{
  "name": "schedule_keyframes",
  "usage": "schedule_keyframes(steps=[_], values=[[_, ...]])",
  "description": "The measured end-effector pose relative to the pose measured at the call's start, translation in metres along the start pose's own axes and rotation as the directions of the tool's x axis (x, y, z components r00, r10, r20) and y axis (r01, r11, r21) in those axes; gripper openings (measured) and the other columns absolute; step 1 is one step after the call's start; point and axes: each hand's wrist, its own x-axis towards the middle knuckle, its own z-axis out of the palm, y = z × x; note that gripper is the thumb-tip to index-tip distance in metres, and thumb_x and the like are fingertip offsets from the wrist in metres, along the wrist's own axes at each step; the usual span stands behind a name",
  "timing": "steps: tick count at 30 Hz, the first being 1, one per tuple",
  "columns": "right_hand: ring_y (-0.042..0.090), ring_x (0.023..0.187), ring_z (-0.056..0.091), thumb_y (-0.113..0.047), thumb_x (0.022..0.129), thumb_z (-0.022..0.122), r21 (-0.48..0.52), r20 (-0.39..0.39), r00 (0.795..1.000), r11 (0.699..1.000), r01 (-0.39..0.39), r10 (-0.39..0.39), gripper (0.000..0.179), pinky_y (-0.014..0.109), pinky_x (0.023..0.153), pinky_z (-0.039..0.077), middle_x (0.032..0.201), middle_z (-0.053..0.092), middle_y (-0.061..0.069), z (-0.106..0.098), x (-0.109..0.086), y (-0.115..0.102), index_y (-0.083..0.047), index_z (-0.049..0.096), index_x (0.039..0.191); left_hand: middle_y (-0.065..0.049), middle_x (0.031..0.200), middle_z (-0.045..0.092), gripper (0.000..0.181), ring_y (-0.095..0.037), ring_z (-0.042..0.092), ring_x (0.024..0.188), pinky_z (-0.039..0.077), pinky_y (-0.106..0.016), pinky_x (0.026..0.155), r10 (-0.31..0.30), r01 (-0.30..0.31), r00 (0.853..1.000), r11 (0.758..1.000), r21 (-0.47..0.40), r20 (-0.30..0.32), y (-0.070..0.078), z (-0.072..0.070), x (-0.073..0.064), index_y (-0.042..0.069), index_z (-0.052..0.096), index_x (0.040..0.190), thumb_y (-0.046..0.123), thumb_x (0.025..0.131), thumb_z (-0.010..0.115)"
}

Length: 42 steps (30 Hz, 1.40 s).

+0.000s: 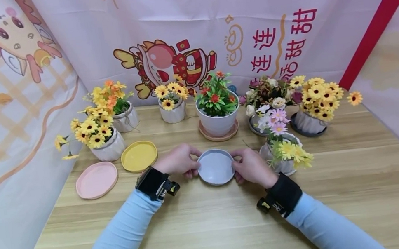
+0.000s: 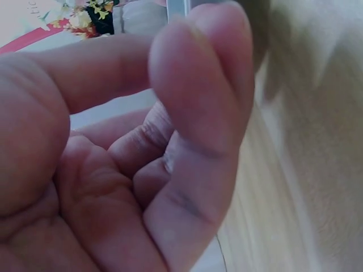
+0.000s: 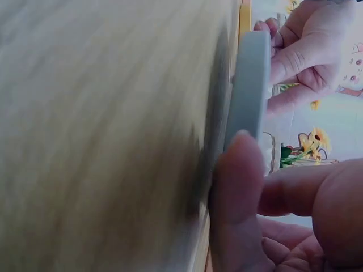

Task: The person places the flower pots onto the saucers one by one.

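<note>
A round grey-blue saucer (image 1: 216,167) is held between both hands near the middle of the table. My left hand (image 1: 179,161) pinches its left rim between thumb and fingers. On the opposite side, my right hand (image 1: 252,167) grips the right rim. Seen edge-on in the right wrist view, the saucer (image 3: 249,85) stays close over the wood, with a dark shadow beneath it. Only a sliver of the saucer shows past the left fingertips (image 2: 195,73) in the left wrist view.
A yellow saucer (image 1: 139,156) and a pink saucer (image 1: 96,180) lie to the left. Behind stands a red-flowered pot (image 1: 219,123) on a pinkish saucer. Several more flowerpots line the back. A pot with pale yellow flowers (image 1: 292,150) stands close beside the right hand.
</note>
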Motion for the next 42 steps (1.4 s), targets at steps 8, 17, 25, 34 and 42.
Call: schedule_keyframes(steps=[8, 17, 25, 34, 42], values=[[0.019, 0.047, 0.062, 0.001, 0.096, 0.054, 0.045, 0.059, 0.998, 0.998, -0.031, 0.029, 0.038, 0.034, 0.044, 0.056, 0.061, 0.065, 0.01, -0.005, 0.004, 0.008, 0.002, 0.058, 0.134, -0.013, 0.072, 0.069, 0.042, -0.014, 0.06, 0.052, 0.056, -0.027, 0.051, 0.004, -0.004, 1.0, 1.0, -0.007, 0.006, -0.002, 0.008, 0.006, -0.003, 0.056, 0.135, 0.0, 0.094, 0.062], [0.019, 0.047, 0.063, 0.0, 0.095, 0.055, 0.083, 0.081, 0.995, 0.995, -0.058, 0.051, 0.04, 0.035, 0.045, 0.057, 0.064, 0.065, 0.011, -0.01, 0.006, 0.011, 0.002, 0.056, 0.135, -0.012, 0.072, 0.068, 0.042, -0.015, 0.061, 0.052, 0.057, -0.029, 0.052, 0.022, -0.022, 1.0, 0.999, -0.025, 0.003, -0.005, 0.009, 0.01, -0.003, 0.055, 0.136, 0.001, 0.095, 0.062], [0.02, 0.048, 0.063, 0.001, 0.094, 0.054, 0.115, 0.07, 0.996, 0.991, -0.071, 0.063, 0.042, 0.035, 0.046, 0.057, 0.064, 0.065, 0.013, -0.011, 0.007, 0.009, 0.002, 0.056, 0.135, -0.013, 0.074, 0.069, 0.043, -0.016, 0.062, 0.054, 0.057, -0.03, 0.053, 0.014, -0.014, 1.0, 0.999, -0.045, 0.01, -0.005, 0.005, 0.012, -0.002, 0.054, 0.137, 0.003, 0.096, 0.062], [0.019, 0.047, 0.063, 0.001, 0.093, 0.055, 0.136, 0.061, 0.995, 0.987, -0.089, 0.081, 0.041, 0.035, 0.045, 0.057, 0.063, 0.065, 0.013, -0.009, 0.009, 0.011, 0.001, 0.057, 0.134, -0.019, 0.092, 0.07, 0.048, -0.032, 0.069, 0.076, 0.061, -0.041, 0.071, -0.055, 0.031, 0.984, 0.989, -0.142, -0.171, -0.013, -0.037, 0.01, -0.004, 0.044, 0.144, 0.019, 0.103, 0.051], [0.019, 0.045, 0.062, 0.002, 0.092, 0.056, 0.133, 0.056, 0.995, 0.987, -0.088, 0.081, 0.042, 0.035, 0.044, 0.057, 0.062, 0.064, 0.013, -0.004, 0.008, 0.008, 0.001, 0.057, 0.134, -0.028, 0.12, 0.059, 0.054, -0.019, 0.068, 0.069, 0.059, -0.038, 0.082, -0.277, 0.059, 0.882, 0.868, -0.493, -0.381, -0.035, -0.103, 0.035, 0.001, 0.026, 0.155, 0.024, 0.108, 0.038]])
